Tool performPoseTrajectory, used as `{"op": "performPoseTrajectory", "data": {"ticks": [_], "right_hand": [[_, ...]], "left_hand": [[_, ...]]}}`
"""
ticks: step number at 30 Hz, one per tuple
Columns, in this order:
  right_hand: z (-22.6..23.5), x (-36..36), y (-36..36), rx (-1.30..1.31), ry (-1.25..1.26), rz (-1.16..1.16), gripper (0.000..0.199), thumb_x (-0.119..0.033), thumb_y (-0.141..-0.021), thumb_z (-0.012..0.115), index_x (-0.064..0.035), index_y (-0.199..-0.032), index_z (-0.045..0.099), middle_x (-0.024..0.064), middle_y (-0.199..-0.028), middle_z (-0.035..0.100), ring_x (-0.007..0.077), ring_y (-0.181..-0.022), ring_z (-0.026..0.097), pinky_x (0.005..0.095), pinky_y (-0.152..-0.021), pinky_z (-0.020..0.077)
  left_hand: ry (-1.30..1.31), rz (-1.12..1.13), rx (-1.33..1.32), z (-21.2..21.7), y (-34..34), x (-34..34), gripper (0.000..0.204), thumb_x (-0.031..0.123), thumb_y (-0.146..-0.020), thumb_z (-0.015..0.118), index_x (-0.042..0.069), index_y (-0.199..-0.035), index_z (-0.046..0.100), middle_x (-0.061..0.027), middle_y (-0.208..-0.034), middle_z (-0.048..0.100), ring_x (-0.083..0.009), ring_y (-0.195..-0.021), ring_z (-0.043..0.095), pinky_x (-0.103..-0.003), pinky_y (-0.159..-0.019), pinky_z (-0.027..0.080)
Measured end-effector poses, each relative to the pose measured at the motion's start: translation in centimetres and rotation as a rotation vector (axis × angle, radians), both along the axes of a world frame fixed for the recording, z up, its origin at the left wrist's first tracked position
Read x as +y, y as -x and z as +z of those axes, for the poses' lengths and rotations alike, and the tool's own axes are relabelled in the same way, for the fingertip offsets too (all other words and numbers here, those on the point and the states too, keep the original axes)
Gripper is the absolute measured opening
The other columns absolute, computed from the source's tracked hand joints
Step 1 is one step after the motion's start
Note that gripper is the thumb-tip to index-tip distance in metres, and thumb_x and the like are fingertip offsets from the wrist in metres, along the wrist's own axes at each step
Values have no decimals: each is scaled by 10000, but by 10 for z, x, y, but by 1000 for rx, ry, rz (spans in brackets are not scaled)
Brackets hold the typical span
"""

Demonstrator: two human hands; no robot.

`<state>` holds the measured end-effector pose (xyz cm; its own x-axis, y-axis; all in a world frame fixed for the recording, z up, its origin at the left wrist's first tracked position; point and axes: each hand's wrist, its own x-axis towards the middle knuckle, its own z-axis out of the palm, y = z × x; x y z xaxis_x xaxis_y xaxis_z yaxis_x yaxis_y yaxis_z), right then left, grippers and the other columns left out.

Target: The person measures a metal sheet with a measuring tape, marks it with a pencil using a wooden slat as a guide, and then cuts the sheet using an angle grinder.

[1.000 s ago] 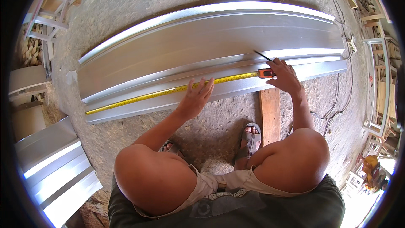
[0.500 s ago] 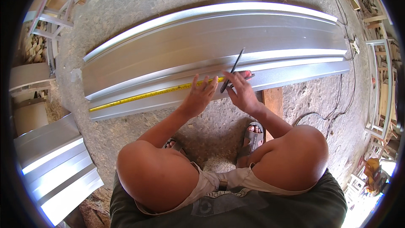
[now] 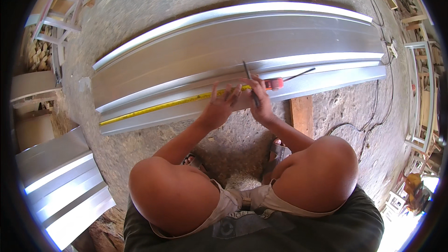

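Two hands meet at the middle of the frame, over the long folded sheet of silvery metal (image 3: pixel 233 51) that lies across the concrete floor (image 3: pixel 186 0). Your left hand (image 3: pixel 219 107) rests flat on the yellow measuring tape (image 3: pixel 158 106), fingers spread rather than clenched, which looks meant to keep the blade from sliding along the lower flange. The tape runs from the sheet's left end towards the centre, and its red case (image 3: pixel 275 84) lies on the flange just to the right of your hands. Your right hand (image 3: pixel 259 100) has its grip closed around a thin dark pencil (image 3: pixel 249 81), tip angled up and away from you onto the metal right beside the tape's edge, a hold that suits marking against the scale. The sheet is propped on a wooden plank (image 3: pixel 302 114) that passes under it, so it sits clear of the floor. More silvery folded sheets (image 3: pixel 60 182) are stacked at the lower left. A dark cable (image 3: pixel 368 121) trails over the floor at the right, near pale wooden frames (image 3: pixel 422 88).
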<state>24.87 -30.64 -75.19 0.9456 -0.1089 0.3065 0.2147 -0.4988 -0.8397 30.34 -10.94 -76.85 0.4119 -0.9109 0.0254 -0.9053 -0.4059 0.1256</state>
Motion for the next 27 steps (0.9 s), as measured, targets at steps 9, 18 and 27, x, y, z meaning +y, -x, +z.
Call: {"op": "performPoseTrajectory", "data": {"ticks": [9, 18, 27], "right_hand": [[-21, -79, 10, 82, -279, -447, 145, -176, -1055, 600, -32, -1064, 582, 20, -915, 550, 116, -877, 516, 276, -824, 446], [-17, -71, -4, 208, -672, -155, 184, -145, -1021, 618, 13, -1087, 688, 46, -890, 663, 146, -811, 615, 280, -738, 493], [-5, -61, -6, 332, -140, 72, 111, -85, -881, 706, 14, -913, 668, 104, -815, 685, 175, -783, 679, 322, -725, 521]], "left_hand": [[-31, -29, -65, -2, 3, -2, 586, 141, -909, 553, 23, -1480, 501, -143, -1639, 326, -323, -1440, 427, -712, -1196, 168], [-63, -32, -49, 5, 1, -6, 596, 167, -913, 572, 21, -1485, 490, -148, -1636, 328, -325, -1443, 422, -713, -1196, 163], [-25, -19, -24, 0, 3, -6, 616, 156, -882, 577, 16, -1476, 494, -152, -1613, 354, -320, -1436, 418, -699, -1200, 172]]}}
